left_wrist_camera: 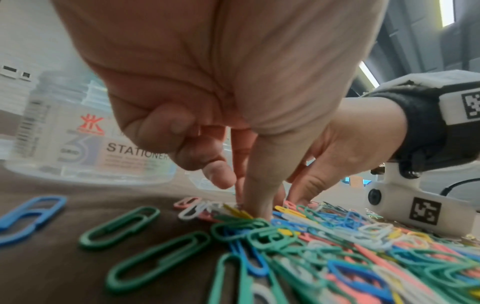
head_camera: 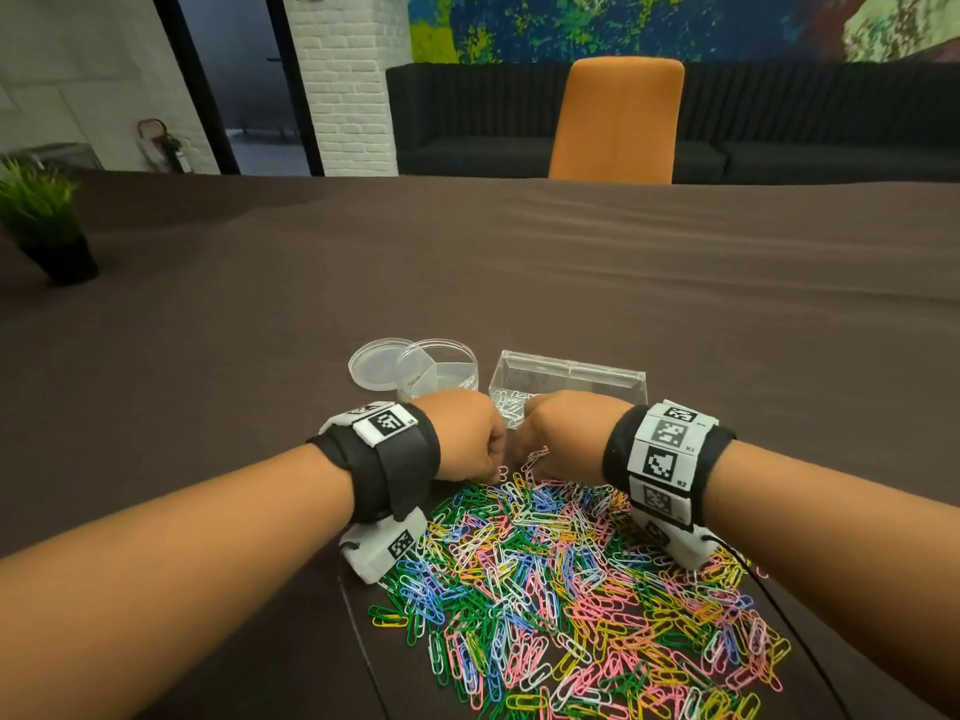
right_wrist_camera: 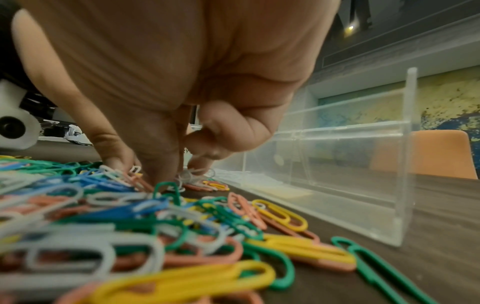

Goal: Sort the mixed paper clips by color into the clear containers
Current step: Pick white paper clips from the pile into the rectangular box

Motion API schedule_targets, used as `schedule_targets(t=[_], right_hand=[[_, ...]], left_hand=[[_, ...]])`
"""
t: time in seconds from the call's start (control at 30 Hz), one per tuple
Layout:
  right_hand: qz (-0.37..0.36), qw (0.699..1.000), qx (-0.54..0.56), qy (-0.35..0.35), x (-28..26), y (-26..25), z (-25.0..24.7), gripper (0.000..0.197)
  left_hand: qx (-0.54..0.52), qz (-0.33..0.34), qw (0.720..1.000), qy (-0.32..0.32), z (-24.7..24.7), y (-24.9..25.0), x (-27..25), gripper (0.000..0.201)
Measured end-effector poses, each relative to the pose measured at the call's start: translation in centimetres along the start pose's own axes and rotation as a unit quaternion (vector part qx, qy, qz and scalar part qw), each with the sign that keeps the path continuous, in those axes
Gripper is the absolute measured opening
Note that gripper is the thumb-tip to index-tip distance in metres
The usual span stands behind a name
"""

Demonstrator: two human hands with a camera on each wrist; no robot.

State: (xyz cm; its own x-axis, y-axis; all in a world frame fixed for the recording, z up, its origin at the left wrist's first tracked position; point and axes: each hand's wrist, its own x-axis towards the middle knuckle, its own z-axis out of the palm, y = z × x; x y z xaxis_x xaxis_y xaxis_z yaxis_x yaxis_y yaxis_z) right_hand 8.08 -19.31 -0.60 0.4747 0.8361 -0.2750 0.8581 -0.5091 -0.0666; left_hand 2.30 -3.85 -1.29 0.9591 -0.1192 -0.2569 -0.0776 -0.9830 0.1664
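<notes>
Your clear box [head_camera: 569,381] sits just past your hands, with white clips [head_camera: 511,402] in its left compartment; the right one shows nothing I can make out. Left of it stands the round tub [head_camera: 439,371], split into sections, its lid [head_camera: 376,363] lying beside it. The tub's label reads "STATIONER…" under a red logo and a large "3". The clip pile [head_camera: 571,589] of green, blue, pink, yellow and white spreads toward you on the brown table [head_camera: 467,262]. Your left hand [head_camera: 465,441] and right hand [head_camera: 561,436] both dig curled fingertips into the pile's far edge; I cannot tell if either grips a clip. An orange chair [head_camera: 618,119] and plant [head_camera: 41,220] stand beyond.
</notes>
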Motion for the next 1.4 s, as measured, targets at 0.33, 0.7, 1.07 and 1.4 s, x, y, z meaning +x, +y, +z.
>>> schedule_targets(t=[0.33, 0.7, 1.07, 1.4], right_hand=[[0.033, 0.997, 0.06, 0.027, -0.6, 0.9, -0.1, 0.007], [0.135, 0.926, 0.298, 0.187, 2.3, 4.5, -4.4, 0.004], [0.133, 0.954, 0.165, 0.211, 1.0, 3.9, -4.0, 0.005], [0.072, 0.996, -0.042, -0.029, -0.7, 0.6, -0.3, 0.02]], left_hand=[[-0.094, 0.001, 0.995, 0.027, -1.3, -1.0, -0.5, 0.009], [-0.297, -0.075, 0.944, 0.12, -4.8, -0.4, 4.3, 0.006], [-0.108, -0.05, 0.979, 0.167, -5.1, -1.8, 0.9, 0.009], [-0.007, -0.055, 0.998, 0.015, -0.3, -2.6, -2.0, 0.011]])
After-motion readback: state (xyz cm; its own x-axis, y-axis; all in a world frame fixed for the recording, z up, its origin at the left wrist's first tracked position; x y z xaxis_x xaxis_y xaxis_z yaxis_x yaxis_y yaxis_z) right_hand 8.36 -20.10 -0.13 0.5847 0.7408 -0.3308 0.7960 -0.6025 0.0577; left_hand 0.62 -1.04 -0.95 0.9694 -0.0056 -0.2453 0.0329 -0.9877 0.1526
